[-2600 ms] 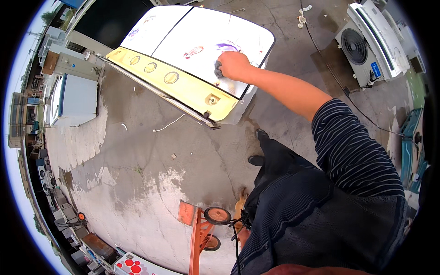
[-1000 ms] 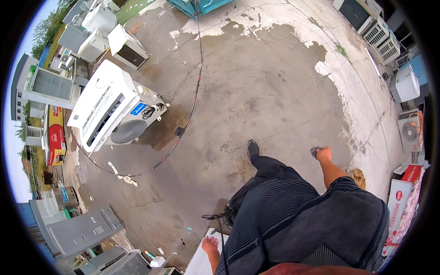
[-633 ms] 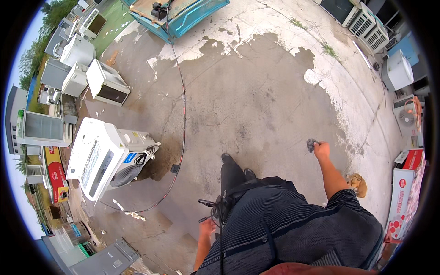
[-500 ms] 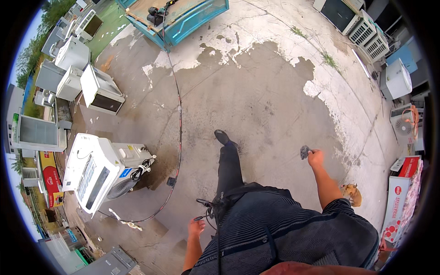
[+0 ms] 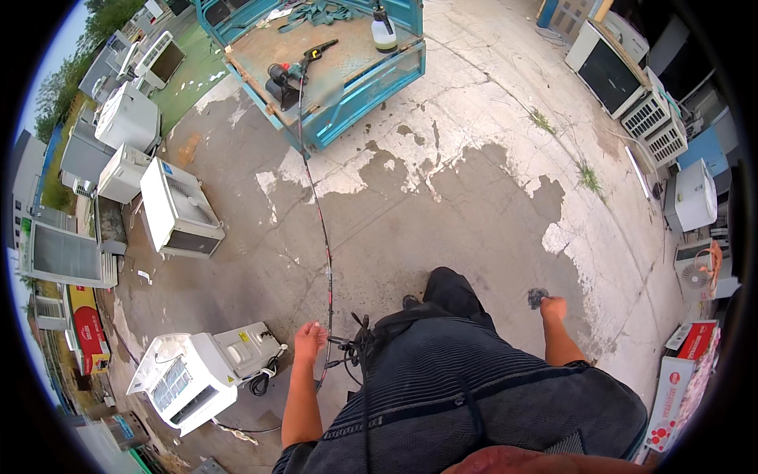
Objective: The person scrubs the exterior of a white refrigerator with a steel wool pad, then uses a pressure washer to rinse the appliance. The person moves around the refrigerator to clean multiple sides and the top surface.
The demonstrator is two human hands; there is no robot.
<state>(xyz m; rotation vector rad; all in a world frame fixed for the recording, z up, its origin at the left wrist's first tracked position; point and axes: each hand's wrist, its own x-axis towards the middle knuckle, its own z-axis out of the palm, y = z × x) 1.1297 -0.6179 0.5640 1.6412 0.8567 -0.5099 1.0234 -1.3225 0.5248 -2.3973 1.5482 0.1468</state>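
My right hand (image 5: 553,307) is closed on a dark grey, fuzzy scouring pad (image 5: 537,298), held out over the floor on the right. On the left, my left hand (image 5: 309,343) is raised with its fingers curled; what they hold, if anything, does not show. Beside it, black cords (image 5: 359,341) hang at my waist, and a long thin hose (image 5: 324,237) runs along the ground behind. A white indoor air conditioner unit (image 5: 185,378) leans by a boxy outdoor unit (image 5: 251,347), left of my left hand.
Ahead stands a blue cart (image 5: 347,99) carrying a black and red power tool (image 5: 286,77), a spray gun (image 5: 320,50), a pump sprayer (image 5: 384,33) and green straps (image 5: 317,13). Old appliances (image 5: 180,207) line the left; more units (image 5: 608,63) and a red-white carton (image 5: 681,387) line the right.
The cart has come nearer in view, and the air conditioner units now sit lower. My left hand has swung up and forward; my right hand still grips the scouring pad.
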